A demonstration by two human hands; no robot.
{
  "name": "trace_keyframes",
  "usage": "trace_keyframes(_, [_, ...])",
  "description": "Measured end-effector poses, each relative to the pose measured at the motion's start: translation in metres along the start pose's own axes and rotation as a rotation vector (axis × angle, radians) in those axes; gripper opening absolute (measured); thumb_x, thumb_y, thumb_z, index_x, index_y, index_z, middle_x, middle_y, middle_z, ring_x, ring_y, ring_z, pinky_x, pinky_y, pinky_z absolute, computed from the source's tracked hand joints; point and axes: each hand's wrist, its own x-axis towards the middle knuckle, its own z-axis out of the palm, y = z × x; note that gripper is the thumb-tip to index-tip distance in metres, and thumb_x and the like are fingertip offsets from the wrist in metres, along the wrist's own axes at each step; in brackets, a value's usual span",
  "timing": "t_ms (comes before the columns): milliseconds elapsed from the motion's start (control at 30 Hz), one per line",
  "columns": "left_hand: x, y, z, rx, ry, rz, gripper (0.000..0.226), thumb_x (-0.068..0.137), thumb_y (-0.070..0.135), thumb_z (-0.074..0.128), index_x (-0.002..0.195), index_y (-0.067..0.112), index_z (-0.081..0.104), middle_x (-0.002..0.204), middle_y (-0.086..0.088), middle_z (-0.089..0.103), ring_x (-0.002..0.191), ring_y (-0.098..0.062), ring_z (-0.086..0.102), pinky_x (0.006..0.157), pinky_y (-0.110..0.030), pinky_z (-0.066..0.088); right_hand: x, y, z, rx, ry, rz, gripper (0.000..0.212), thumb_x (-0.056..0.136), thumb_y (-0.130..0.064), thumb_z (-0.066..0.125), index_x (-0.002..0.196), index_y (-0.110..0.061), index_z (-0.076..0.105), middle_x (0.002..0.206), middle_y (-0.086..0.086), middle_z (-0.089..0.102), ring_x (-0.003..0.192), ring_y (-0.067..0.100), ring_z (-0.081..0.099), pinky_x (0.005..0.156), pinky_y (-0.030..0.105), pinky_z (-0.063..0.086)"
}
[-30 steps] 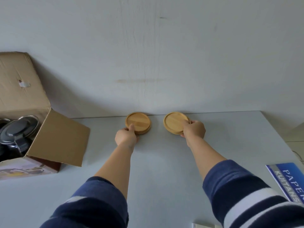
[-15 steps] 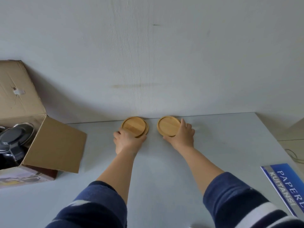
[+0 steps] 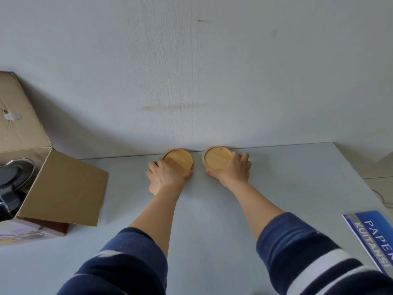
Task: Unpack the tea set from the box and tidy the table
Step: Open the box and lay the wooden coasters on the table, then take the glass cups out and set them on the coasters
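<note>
We see two round wooden coasters lying flat at the far edge of the grey table (image 3: 212,209), right against the wall (image 3: 191,60). Being discs, they have no long axis; each lies with its rimmed, recessed face up, and the wood grain of both runs roughly from 11 o'clock to 5 o'clock. The left coaster (image 3: 178,159) sits at about 12 o'clock from the left hand (image 3: 164,177), and the right coaster (image 3: 217,156) lies just beside it at 3 o'clock, with a narrow strip of bare table between them.

The left hand is partly curled around the near rim of its coaster, fingers on the 9 o'clock side and thumb on the 5 o'clock side, touching the edge. The right hand (image 3: 232,170) mirrors it, fingers lapping the 3 o'clock rim and thumb stretched along the near edge. We cannot tell how firm either grip is. Both forearms are bare, with navy, white-striped sleeves pushed up.

At 9 o'clock stands an open cardboard box (image 3: 63,188), one flap hanging toward the coasters. Inside it we make out a dark glass teapot with a metal-rimmed lid (image 3: 14,175); the rest is out of frame. At 4 o'clock a blue receipt booklet (image 3: 374,239) lies on the table.
</note>
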Motion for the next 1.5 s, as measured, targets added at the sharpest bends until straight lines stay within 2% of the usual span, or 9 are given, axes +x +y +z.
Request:
trace_keyframes(133, [-0.013,0.002,-0.004,-0.023,0.071,0.038,0.101,0.061,0.064,0.075,0.136,0.011,0.033,0.135,-0.005,0.034,0.127,-0.025,0.034,0.077,-0.040,0.044,-0.008,0.006,-0.006,0.035,0.034,-0.011,0.098,0.057,-0.056,0.082,0.134,-0.014,0.037,0.133,0.004,0.030,0.125,0.028,0.033,0.095,0.035,0.039])
trace_keyframes(300, [-0.055,-0.021,0.001,-0.087,0.156,0.132,0.109,0.064,0.065,0.072,0.145,0.010,0.024,0.153,-0.002,0.028,0.144,-0.020,0.023,0.113,-0.045,0.025,-0.052,0.030,-0.021,-0.023,0.135,-0.060,0.098,0.056,-0.061,0.079,0.132,-0.014,0.039,0.132,0.003,0.036,0.126,0.027,0.036,0.101,0.039,0.034])
trace_keyframes(433, [-0.098,-0.053,0.010,-0.050,0.115,0.125,0.109,0.069,0.063,0.069,0.149,0.009,0.017,0.162,-0.003,0.009,0.151,-0.016,-0.001,0.119,-0.051,0.001,-0.094,0.062,-0.017,-0.081,0.170,-0.071,0.100,0.054,-0.062,0.078,0.132,-0.011,0.041,0.138,0.005,0.039,0.131,0.029,0.036,0.112,0.045,0.025])
trace_keyframes(800, [-0.118,-0.078,0.010,0.115,-0.026,0.066,0.115,0.072,0.068,0.063,0.152,0.007,0.007,0.163,-0.003,0.001,0.150,-0.017,-0.006,0.121,-0.044,0.000,-0.119,0.087,-0.017,-0.293,-0.006,-0.072,0.111,0.061,-0.074,0.064,0.144,-0.012,0.026,0.153,0.004,0.022,0.144,0.023,0.016,0.115,0.048,0.016])
trace_keyframes(933, [-0.119,-0.084,-0.007,0.065,-0.092,0.090,0.122,0.071,0.065,0.068,0.153,0.008,-0.002,0.163,-0.003,-0.001,0.151,-0.017,-0.003,0.122,-0.042,0.004,-0.119,0.078,-0.032,-0.263,-0.181,0.002,0.127,0.062,-0.075,0.065,0.152,-0.010,0.003,0.160,0.006,0.005,0.148,0.025,0.001,0.117,0.053,0.006])
trace_keyframes(1067, [-0.115,-0.096,-0.045,0.083,-0.026,0.154,0.107,0.081,0.066,0.053,0.154,0.011,-0.002,0.163,0.000,0.000,0.151,-0.016,-0.001,0.121,-0.046,0.006,-0.122,0.049,-0.044,-0.313,-0.210,-0.024,0.119,0.072,-0.073,0.058,0.152,-0.016,-0.010,0.161,0.007,-0.007,0.148,0.027,-0.011,0.116,0.055,0.000])
trace_keyframes(1233, [-0.091,-0.124,-0.132,0.048,0.326,0.237,0.068,0.095,0.039,0.048,0.151,0.014,0.021,0.160,-0.001,0.019,0.150,-0.018,0.010,0.121,-0.046,0.009,-0.140,-0.035,-0.035,-0.387,-0.238,-0.225,0.096,0.084,-0.065,0.049,0.153,-0.019,0.000,0.161,0.011,-0.004,0.148,0.031,-0.010,0.117,0.056,0.001])
trace_keyframes(1367, [-0.067,-0.176,-0.209,0.086,0.480,0.142,0.063,0.092,0.036,0.052,0.148,0.015,0.030,0.160,-0.002,0.019,0.150,-0.019,0.003,0.120,-0.051,0.004,-0.169,-0.118,-0.007,-0.373,-0.258,-0.393,0.084,0.085,-0.062,0.049,0.151,-0.023,0.014,0.160,0.009,0.008,0.148,0.032,0.000,0.117,0.053,0.007])
trace_keyframes(1500, [-0.051,-0.250,-0.263,0.133,0.426,-0.033,0.074,0.086,0.044,0.058,0.148,0.014,0.029,0.162,-0.005,0.008,0.150,-0.022,-0.006,0.120,-0.054,0.002,-0.212,-0.195,0.033,-0.332,-0.271,-0.525,0.081,0.084,-0.063,0.049,0.150,-0.026,0.019,0.154,0.005,0.023,0.143,0.030,0.016,0.115,0.052,0.017])
